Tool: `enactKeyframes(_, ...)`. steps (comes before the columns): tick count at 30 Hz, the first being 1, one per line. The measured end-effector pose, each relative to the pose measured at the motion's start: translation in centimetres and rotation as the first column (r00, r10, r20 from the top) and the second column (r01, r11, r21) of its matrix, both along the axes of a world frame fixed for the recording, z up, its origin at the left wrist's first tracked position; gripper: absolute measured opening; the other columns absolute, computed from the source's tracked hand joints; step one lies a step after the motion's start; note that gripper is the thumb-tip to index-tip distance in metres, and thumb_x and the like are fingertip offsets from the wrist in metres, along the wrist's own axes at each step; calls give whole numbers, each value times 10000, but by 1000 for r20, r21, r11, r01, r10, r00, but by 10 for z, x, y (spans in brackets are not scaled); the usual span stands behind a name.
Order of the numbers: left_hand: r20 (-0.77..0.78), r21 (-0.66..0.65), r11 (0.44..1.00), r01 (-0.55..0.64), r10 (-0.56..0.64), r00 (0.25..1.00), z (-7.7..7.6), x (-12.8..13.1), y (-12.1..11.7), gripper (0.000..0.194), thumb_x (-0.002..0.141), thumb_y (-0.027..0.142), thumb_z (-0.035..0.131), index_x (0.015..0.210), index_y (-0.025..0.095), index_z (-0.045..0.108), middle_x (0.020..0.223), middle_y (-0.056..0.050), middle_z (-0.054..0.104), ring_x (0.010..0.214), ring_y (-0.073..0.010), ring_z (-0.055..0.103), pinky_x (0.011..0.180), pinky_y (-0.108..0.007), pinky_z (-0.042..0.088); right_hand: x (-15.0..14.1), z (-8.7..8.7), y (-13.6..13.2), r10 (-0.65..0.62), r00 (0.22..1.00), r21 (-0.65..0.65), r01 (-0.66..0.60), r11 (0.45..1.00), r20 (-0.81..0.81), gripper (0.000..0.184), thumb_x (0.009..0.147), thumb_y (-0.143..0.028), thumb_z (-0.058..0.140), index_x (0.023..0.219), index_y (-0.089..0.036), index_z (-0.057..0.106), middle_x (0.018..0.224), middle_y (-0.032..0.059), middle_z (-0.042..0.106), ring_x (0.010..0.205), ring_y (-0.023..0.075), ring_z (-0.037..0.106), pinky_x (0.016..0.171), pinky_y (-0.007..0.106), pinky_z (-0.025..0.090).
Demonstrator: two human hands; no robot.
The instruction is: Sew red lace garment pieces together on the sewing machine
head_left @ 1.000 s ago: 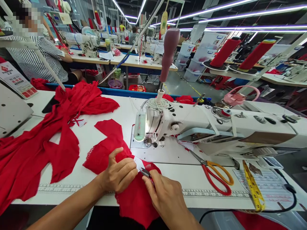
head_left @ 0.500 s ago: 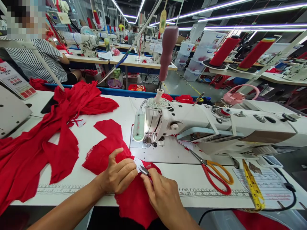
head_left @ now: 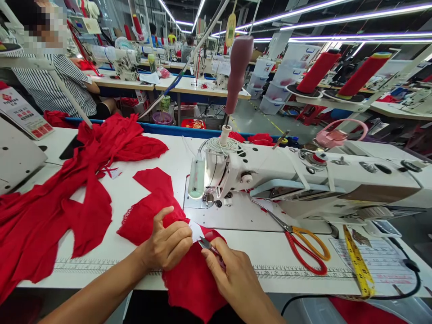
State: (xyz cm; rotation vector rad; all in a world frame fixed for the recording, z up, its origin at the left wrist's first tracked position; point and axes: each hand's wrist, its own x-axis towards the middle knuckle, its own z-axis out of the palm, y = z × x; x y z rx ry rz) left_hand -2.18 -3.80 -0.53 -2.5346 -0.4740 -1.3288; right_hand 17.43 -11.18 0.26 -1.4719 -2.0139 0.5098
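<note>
My left hand (head_left: 171, 243) is closed on a red fabric piece (head_left: 192, 288) near the table's front edge, its index finger raised. A small white patch (head_left: 195, 230) shows on the cloth, just right of those fingers. In my right hand (head_left: 232, 270) is a pair of thread snips (head_left: 205, 244), held between thumb and fingers with the blades pointing left at the white patch. The cloth hangs over the front edge, and another part of it spreads toward the sewing machine (head_left: 249, 171). What my left fingertips pinch is partly hidden.
Orange-and-red-handled scissors (head_left: 305, 247) lie right of my hands. Beyond them are a yellow tape measure (head_left: 357, 265) and a written sheet (head_left: 388, 265). A heap of red fabric (head_left: 91, 175) covers the table's left. A person in a striped shirt (head_left: 60, 85) sits at the far left.
The snips shift slightly within my right hand, whose thumb and fingers change position a little. My left hand and the red fabric stay nearly still.
</note>
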Motion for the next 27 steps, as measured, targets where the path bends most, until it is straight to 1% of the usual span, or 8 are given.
enactKeyframes(7, -13, 12, 1000, -3, 3, 1000, -1, 0, 0, 262, 904, -12, 436, 710, 138, 530, 678, -18, 649, 710, -134, 679, 1146, -544, 234, -7, 0, 4, 14, 1000, 22, -14, 1000, 8, 305, 1047, -360, 375, 778, -241, 457, 560, -79, 546, 437, 103, 503, 449, 227, 294)
enactKeyframes(12, -1, -6, 999, -40, 40, 999, 0, -1, 2, 275, 913, -14, 428, 706, 144, 516, 679, -7, 636, 686, -129, 658, 1133, -565, 261, 9, -6, 13, -151, 977, 246, 111, 963, 151, 345, 1076, -365, 328, 832, -215, 520, 537, -68, 550, 408, 98, 504, 459, 233, 299)
enactKeyframes(16, -15, -54, 997, -64, 63, 998, -4, -3, 5, 239, 914, -2, 445, 756, 154, 531, 715, -11, 637, 723, -137, 643, 1079, -522, 369, 38, -22, 36, -463, 756, 528, 185, 829, 462, 366, 1065, -375, 367, 888, -155, 600, 588, 6, 600, 477, 135, 566, 468, 257, 297)
enactKeyframes(19, -5, -74, 993, -88, 88, 996, -7, -5, 9, 194, 905, 8, 486, 810, 165, 548, 751, -11, 644, 750, -142, 633, 1015, -473, 437, 53, -25, 48, -531, 619, 555, 179, 812, 578, 280, 1023, -334, 477, 943, -123, 644, 752, 93, 664, 677, 211, 634, 577, 294, 401)
enactKeyframes(21, -2, -78, 993, -88, 88, 996, -8, -4, 11, 179, 890, 4, 518, 831, 170, 550, 760, -8, 640, 751, -144, 625, 985, -453, 459, 51, -19, 48, -493, 665, 527, 173, 832, 560, 223, 986, -296, 550, 1076, -118, 650, 908, 129, 686, 840, 256, 638, 708, 347, 453)
enactKeyframes(23, 1, -90, 994, -60, 60, 998, -8, -2, 12, 178, 881, 1, 531, 840, 174, 544, 761, -8, 631, 746, -147, 609, 955, -438, 478, 39, -10, 44, -332, 817, 472, 84, 877, 472, 265, 967, -276, 575, 1190, -142, 623, 1043, 128, 673, 956, 259, 617, 819, 373, 459)
enactKeyframes(25, 13, -124, 992, -15, 16, 1000, -7, -1, 13, 172, 884, 14, 532, 841, 180, 533, 767, -13, 623, 758, -156, 596, 898, -405, 500, 22, -3, 39, -108, 926, 435, -66, 898, 362, 278, 965, -261, 559, 1226, -176, 607, 1096, 100, 653, 968, 227, 609, 826, 343, 460)
enactKeyframes(27, 20, -203, 979, -6, 11, 1000, -4, -2, 14, 148, 899, 48, 538, 850, 187, 527, 795, -21, 622, 781, -164, 587, 820, -353, 511, 6, 0, 36, 10, 949, 446, -158, 881, 316, 219, 973, -200, 512, 1157, -196, 631, 1014, 59, 661, 876, 198, 612, 754, 322, 452)
